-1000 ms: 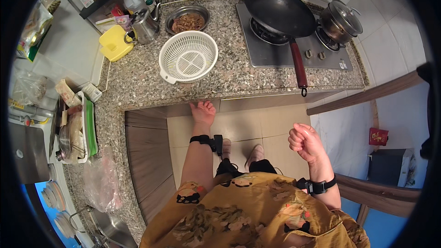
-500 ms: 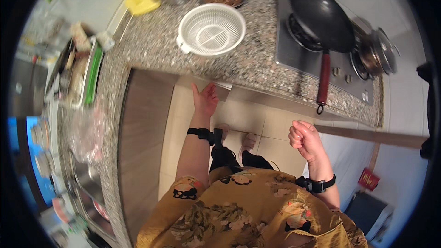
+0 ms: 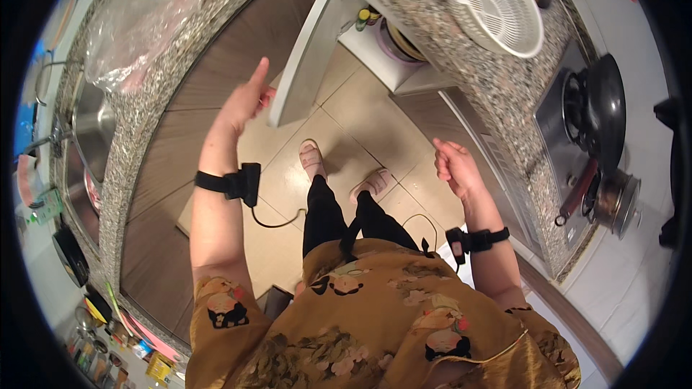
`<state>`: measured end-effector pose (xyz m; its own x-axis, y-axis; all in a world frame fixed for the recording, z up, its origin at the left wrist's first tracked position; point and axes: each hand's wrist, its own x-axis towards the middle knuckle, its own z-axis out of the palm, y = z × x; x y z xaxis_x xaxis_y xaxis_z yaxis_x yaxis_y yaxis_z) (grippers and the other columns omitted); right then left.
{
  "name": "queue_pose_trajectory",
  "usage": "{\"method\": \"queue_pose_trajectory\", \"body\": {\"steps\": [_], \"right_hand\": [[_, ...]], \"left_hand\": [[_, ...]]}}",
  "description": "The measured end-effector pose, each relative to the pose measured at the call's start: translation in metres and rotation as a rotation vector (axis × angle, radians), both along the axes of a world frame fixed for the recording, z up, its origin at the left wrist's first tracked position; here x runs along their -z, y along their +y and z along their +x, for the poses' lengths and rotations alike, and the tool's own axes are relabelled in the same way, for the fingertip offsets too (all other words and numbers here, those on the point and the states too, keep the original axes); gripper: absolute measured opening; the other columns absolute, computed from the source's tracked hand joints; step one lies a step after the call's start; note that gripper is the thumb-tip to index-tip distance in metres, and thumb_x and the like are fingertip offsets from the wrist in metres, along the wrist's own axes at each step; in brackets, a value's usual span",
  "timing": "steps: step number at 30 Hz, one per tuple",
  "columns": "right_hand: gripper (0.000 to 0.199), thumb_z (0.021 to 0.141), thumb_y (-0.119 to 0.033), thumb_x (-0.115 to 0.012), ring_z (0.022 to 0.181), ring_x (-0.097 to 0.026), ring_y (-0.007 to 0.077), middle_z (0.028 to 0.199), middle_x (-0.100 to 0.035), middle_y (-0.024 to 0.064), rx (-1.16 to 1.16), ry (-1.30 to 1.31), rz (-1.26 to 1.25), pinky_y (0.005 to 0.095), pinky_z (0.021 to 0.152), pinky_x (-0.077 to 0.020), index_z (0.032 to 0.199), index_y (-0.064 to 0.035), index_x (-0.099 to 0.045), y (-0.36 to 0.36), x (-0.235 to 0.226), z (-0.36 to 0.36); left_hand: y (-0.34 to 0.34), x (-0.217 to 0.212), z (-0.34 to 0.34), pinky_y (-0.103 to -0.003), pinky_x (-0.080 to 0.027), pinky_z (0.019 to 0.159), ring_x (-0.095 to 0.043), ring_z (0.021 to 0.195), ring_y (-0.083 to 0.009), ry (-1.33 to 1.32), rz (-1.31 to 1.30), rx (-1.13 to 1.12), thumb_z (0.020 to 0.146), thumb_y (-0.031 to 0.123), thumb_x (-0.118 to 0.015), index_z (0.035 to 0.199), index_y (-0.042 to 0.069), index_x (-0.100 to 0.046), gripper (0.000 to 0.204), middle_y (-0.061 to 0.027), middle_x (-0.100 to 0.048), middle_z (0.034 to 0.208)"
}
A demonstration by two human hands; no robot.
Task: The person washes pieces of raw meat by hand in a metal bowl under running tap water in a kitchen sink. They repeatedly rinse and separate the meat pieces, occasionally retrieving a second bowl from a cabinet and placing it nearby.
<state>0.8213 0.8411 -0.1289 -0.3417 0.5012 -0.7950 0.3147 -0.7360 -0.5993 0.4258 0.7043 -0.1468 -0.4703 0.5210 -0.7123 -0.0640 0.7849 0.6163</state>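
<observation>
My left hand (image 3: 247, 106) is beside the free end of a cabinet door (image 3: 308, 50), which stands swung out below the counter. Its thumb stretches out, and the other fingers bend toward the door's edge, partly hidden; I cannot tell whether they touch it. Inside the cabinet, a round pot or bowl (image 3: 401, 42) and some small bottles (image 3: 366, 18) show on a pale base. My right hand (image 3: 458, 167) hangs over the floor at the right, fingers curled in and nothing visible in them. Black straps with small devices circle both wrists.
On the granite counter (image 3: 483, 68) stands a white colander (image 3: 497, 7). A black wok (image 3: 605, 115) and a metal pot (image 3: 618, 202) are on the stove at the right. At the left, a clear plastic bag (image 3: 144, 29) lies near the sink (image 3: 94, 126).
The cabinet door has swung out wide, baring the inside. My left hand has moved left with it. The whole view has turned, and my right hand stays curled.
</observation>
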Motion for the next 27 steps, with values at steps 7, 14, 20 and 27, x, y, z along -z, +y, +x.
{"method": "queue_pose_trajectory", "body": {"steps": [7, 14, 20, 27], "right_hand": [[0.038, 0.090, -0.025, -0.059, 0.040, -0.026, 0.0076, 0.050, -0.033, -0.0037, 0.007, 0.039, -0.076, 0.0236, 0.038, -0.0207, 0.062, -0.0146, -0.037, 0.027, 0.094, -0.111], [0.041, 0.088, -0.027, -0.062, 0.042, -0.023, 0.0074, 0.052, -0.027, -0.0052, 0.066, -0.020, -0.237, 0.0235, 0.039, -0.0167, 0.060, -0.0170, -0.033, 0.042, 0.201, -0.167], [0.036, 0.087, -0.022, -0.062, 0.043, -0.026, 0.0074, 0.054, -0.030, -0.0046, 0.057, 0.000, -0.187, 0.0254, 0.040, -0.0183, 0.063, -0.0155, -0.036, 0.051, 0.248, -0.171], [0.029, 0.080, -0.011, -0.063, 0.043, -0.027, 0.0061, 0.054, -0.032, -0.0059, -0.300, -0.238, 0.078, 0.0231, 0.040, -0.0216, 0.063, -0.0147, -0.041, 0.064, 0.298, -0.130]], "left_hand": [[-0.002, -0.034, -0.059, -0.045, -0.045, 0.076, -0.057, 0.085, -0.0439, 0.584, -0.106, 0.341, 0.087, 0.068, -0.032, 0.071, -0.007, -0.064, 0.083, -0.0304, -0.059, 0.077], [-0.007, -0.016, -0.046, -0.041, -0.044, 0.067, -0.059, 0.074, -0.0331, 1.139, 0.057, 0.265, 0.089, 0.054, -0.048, 0.094, -0.002, -0.067, 0.059, -0.0217, -0.060, 0.082], [-0.049, 0.023, 0.067, -0.026, -0.033, 0.049, -0.044, 0.055, -0.0160, 0.764, 0.789, -0.249, 0.075, 0.007, -0.069, 0.076, 0.003, -0.055, 0.014, -0.0060, -0.053, 0.067], [-0.055, 0.176, 0.240, -0.033, -0.034, 0.046, -0.041, 0.048, -0.0237, 0.158, 0.257, -0.421, 0.073, 0.000, -0.061, 0.060, 0.003, -0.038, 0.026, -0.0112, -0.039, 0.054]]}}
